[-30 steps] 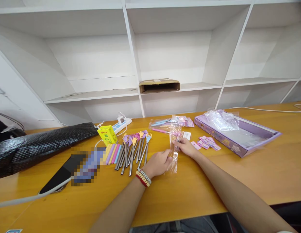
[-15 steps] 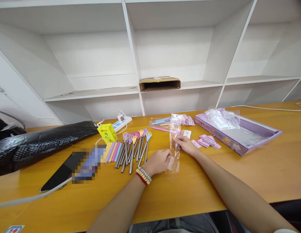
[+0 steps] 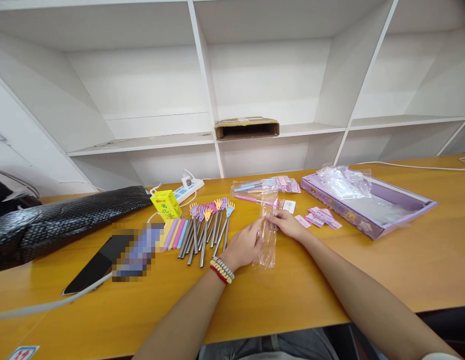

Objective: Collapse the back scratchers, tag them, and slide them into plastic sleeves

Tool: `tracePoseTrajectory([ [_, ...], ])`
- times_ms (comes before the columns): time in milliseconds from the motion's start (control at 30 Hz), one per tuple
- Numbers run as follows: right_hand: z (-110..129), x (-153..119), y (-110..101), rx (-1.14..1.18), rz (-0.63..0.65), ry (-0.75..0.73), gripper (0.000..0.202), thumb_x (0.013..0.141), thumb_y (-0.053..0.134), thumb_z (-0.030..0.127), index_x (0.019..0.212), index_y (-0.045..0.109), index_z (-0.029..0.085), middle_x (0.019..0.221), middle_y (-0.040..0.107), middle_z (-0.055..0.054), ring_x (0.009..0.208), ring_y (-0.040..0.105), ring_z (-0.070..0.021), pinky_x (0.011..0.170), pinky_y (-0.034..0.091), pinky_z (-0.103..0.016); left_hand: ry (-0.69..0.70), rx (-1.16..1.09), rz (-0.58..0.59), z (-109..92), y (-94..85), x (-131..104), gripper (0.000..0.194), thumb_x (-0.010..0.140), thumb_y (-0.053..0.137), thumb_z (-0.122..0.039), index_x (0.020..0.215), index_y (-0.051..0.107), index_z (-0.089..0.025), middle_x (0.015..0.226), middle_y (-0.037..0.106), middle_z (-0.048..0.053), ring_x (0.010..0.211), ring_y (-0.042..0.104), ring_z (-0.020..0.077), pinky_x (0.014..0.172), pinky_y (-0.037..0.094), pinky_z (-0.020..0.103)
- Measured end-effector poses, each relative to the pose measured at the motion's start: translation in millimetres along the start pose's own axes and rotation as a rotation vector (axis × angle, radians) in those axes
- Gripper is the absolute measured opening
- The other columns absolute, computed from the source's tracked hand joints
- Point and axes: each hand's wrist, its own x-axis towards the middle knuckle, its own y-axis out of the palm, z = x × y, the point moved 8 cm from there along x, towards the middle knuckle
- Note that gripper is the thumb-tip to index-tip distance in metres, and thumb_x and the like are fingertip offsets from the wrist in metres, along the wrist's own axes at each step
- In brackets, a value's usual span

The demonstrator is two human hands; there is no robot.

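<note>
A clear plastic sleeve (image 3: 268, 245) hangs between my hands, above the wooden table. My left hand (image 3: 244, 245), with bracelets at its wrist, has its fingers closed on the sleeve's left side. My right hand (image 3: 287, 223) pinches the sleeve's upper part between thumb and fingers. To the left lie several metal rods with small coloured hand-shaped tops (image 3: 207, 216) and a row of pastel tubes (image 3: 176, 235). Bagged pens with pink cards (image 3: 255, 186) are behind my hands. Small pink cards (image 3: 322, 218) lie right of my right hand.
A purple tray (image 3: 390, 220) holding clear bags stands at the right. A yellow box (image 3: 166, 205), a power strip (image 3: 189, 188), a black phone (image 3: 99, 262) with a white cable and a black wrapped bundle (image 3: 67, 220) are at the left. Shelves rise behind.
My left hand has moved up, closer to my right hand. The sleeve's top end has come down, showing more of the bagged pens and cards behind it.
</note>
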Motion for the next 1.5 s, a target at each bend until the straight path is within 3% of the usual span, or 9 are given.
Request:
tracePoseTrajectory([
  [167,-4,1,-1,-0.041,-0.002,0.021,0.042,0.077,0.048,0.054,0.060,0.054,0.015,0.055,0.054,0.000,0.050,0.046,-0.0101,0.053,0.035,-0.024,0.024,-0.009,-0.130,3,-6.4,2,0.033,0.087,0.032,-0.018,0.118,0.045,-0.020,0.104,0.053,0.007,0.092,0.053,0.0179,0.084,0.043,0.033],
  [400,-1,-1,2,-0.069,0.021,0.040,0.040,0.078,0.046,0.053,0.064,0.053,0.016,0.059,0.056,0.000,0.049,0.046,-0.0093,0.051,0.035,-0.023,-0.026,-0.033,-0.371,14,-24.3,1,0.034,0.087,0.032,-0.016,0.119,0.043,-0.017,0.106,0.051,0.008,0.096,0.051,0.0177,0.086,0.042,0.034],
  [800,1,-4,5,-0.122,0.049,0.032,0.041,0.080,0.044,0.054,0.066,0.052,0.016,0.059,0.055,0.000,0.051,0.045,-0.0089,0.051,0.033,-0.022,-0.030,-0.116,-0.515,17,-37.0,-3,0.040,0.084,0.039,-0.015,0.124,0.038,-0.016,0.109,0.048,0.010,0.096,0.051,0.0184,0.083,0.043,0.034],
  [900,5,-5,6,-0.068,0.070,-0.002,0.039,0.078,0.047,0.054,0.072,0.055,0.016,0.060,0.055,0.000,0.052,0.046,-0.0095,0.052,0.035,-0.023,0.008,-0.134,-0.467,12,-34.3,-3,0.039,0.083,0.041,-0.015,0.123,0.040,-0.017,0.106,0.049,0.009,0.094,0.051,0.0178,0.083,0.043,0.034],
  [1000,10,-7,8,0.002,0.109,-0.042,0.039,0.075,0.052,0.053,0.081,0.058,0.015,0.063,0.055,0.000,0.055,0.047,-0.0106,0.053,0.036,-0.023,0.106,-0.160,-0.335,0,-24.5,-2,0.037,0.083,0.040,-0.015,0.120,0.043,-0.019,0.106,0.051,0.008,0.094,0.051,0.0175,0.083,0.044,0.034],
  [1133,12,-8,9,0.030,0.147,-0.073,0.041,0.072,0.055,0.054,0.079,0.061,0.014,0.064,0.056,-0.001,0.056,0.046,-0.0110,0.053,0.036,-0.023,0.178,-0.160,-0.228,-11,-16.0,-3,0.034,0.085,0.039,-0.017,0.118,0.046,-0.021,0.105,0.053,0.007,0.094,0.051,0.0172,0.083,0.044,0.033],
  [1333,4,-3,3,0.031,0.049,-0.034,0.042,0.072,0.054,0.055,0.062,0.056,0.014,0.049,0.046,0.002,0.047,0.039,-0.0086,0.047,0.030,-0.023,0.134,-0.095,-0.177,-8,-13.3,-2,0.034,0.084,0.042,-0.023,0.118,0.045,-0.020,0.098,0.056,0.006,0.085,0.053,0.0172,0.077,0.044,0.032],
  [1500,2,-1,2,0.013,0.019,-0.033,0.043,0.074,0.051,0.056,0.075,0.061,0.014,0.046,0.041,0.004,0.042,0.032,-0.0067,0.043,0.025,-0.022,0.085,-0.068,-0.120,-4,-7.6,-1,0.037,0.083,0.044,-0.026,0.120,0.043,-0.020,0.096,0.057,0.005,0.086,0.053,0.0179,0.079,0.043,0.033],
])
